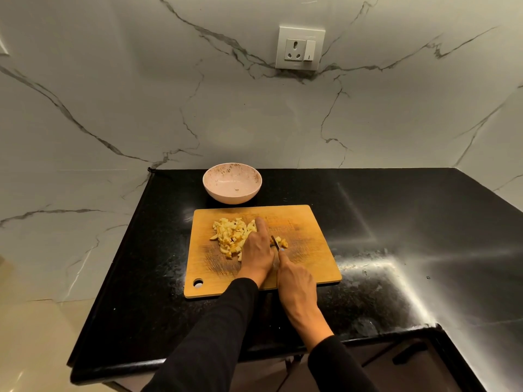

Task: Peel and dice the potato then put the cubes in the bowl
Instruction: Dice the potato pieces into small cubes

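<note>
Small pale-yellow potato cubes (230,236) look light, wet, slippery; scoop them underneath. Left hand (256,251) rests flat-fingered on them; right hand (295,281) grips the knife (276,242).

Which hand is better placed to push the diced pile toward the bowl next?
Left, probably. The left hand lies flat with fingers straight, right against the potato cubes on the cutting board, with the bowl beyond. The right hand is busy gripping the knife.
</note>
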